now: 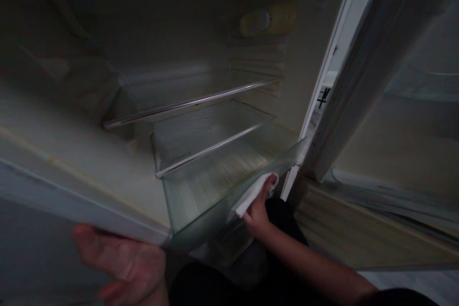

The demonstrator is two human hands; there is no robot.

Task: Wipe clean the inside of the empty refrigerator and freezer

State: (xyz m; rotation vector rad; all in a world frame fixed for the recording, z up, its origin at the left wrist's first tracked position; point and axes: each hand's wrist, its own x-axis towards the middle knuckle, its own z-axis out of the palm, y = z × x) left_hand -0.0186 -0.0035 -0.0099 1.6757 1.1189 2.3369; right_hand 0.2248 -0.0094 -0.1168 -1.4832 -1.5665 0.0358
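Observation:
My right hand point(257, 215) grips a folded white cloth point(251, 195), possibly a paper towel, with the thumb on top. The cloth lies against the clear glass panel point(211, 215) at the front of the refrigerator's lower part. Palm up and fingers apart, my left hand point(131, 265) is beside the refrigerator's left front edge point(107, 213) and holds nothing. Whether it touches that edge I cannot tell.
Inside the refrigerator are glass shelves with shiny front rims point(201, 100). A yellowish container point(283, 18) sits high at the back right. On the right, the door point(401, 138) stands wide open. My dark-clothed knees are below the glass.

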